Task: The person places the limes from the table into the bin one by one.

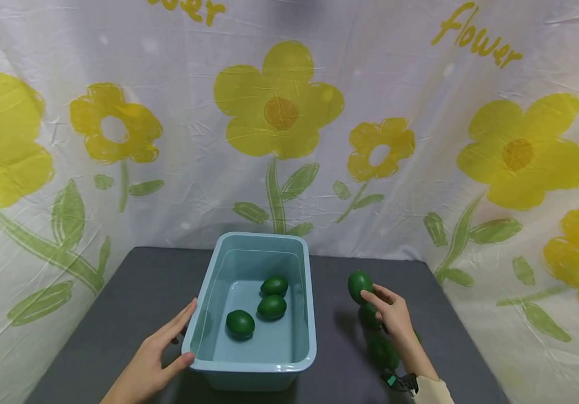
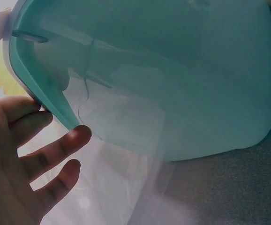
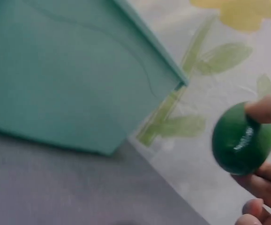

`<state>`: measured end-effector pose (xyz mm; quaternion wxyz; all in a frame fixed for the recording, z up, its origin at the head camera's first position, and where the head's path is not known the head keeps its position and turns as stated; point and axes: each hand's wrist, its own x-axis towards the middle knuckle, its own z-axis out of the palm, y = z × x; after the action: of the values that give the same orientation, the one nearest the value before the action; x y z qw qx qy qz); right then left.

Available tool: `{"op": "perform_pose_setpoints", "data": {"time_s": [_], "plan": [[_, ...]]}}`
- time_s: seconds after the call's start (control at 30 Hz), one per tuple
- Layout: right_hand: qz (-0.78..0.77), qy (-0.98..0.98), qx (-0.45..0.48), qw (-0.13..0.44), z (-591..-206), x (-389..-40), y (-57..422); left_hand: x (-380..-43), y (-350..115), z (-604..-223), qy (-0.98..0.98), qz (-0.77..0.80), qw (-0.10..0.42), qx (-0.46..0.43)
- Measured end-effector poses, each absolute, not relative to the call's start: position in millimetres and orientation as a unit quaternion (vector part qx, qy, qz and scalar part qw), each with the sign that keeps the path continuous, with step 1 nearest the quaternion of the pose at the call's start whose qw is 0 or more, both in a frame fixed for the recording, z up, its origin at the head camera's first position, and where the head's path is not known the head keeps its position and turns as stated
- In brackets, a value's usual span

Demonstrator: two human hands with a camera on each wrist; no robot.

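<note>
My right hand (image 1: 394, 317) pinches a glossy green lime (image 1: 359, 285) between thumb and fingers, raised over the table to the right of a light blue plastic basin (image 1: 251, 367). In the right wrist view, the held lime (image 3: 236, 145) hangs beside the basin's outer wall (image 3: 70, 79). At the basin's left rim rests my left hand (image 1: 150, 359), thumb and fingers spread and fairly straight; the left wrist view has its fingertips (image 2: 81, 134) at the rim. Inside the basin lie three limes, one at the front left (image 1: 240, 324) and two further back.
More limes (image 1: 382, 352) lie on the dark grey table (image 1: 334, 336) beneath the right forearm, partly hidden by it. A white curtain (image 1: 188, 168) with yellow flowers closes off the back and both sides. A dark strap (image 1: 404, 382) circles the right wrist.
</note>
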<state>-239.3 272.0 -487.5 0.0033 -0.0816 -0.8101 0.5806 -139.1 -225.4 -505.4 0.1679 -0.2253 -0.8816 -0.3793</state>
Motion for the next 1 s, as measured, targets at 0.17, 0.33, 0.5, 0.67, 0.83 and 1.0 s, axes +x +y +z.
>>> {"op": "perform_pose_setpoints", "data": {"time_s": [0.17, 0.33, 0.5, 0.67, 0.83, 1.0], "plan": [[0.621, -0.775, -0.105, 0.045, -485, -243, 263, -139, -225, -506, -0.879, -0.382, 0.167, -0.229], [0.621, -0.770, -0.109, 0.099, -481, -244, 251, -139, -224, -505, -0.878, -0.384, 0.171, -0.231], [0.626, -0.764, -0.094, 0.123, -475, -245, 241, -139, -225, -504, -0.877, -0.381, 0.177, -0.233], [0.631, -0.759, -0.079, 0.138, -470, -249, 233, -138, -225, -505, -0.879, -0.379, 0.178, -0.228], [0.638, -0.753, -0.054, 0.150, -466, -253, 221, -138, -225, -507, -0.882, -0.379, 0.174, -0.221], [0.654, -0.741, -0.040, 0.149, -459, -256, 206, -139, -226, -508, -0.879, -0.381, 0.177, -0.225]]}}
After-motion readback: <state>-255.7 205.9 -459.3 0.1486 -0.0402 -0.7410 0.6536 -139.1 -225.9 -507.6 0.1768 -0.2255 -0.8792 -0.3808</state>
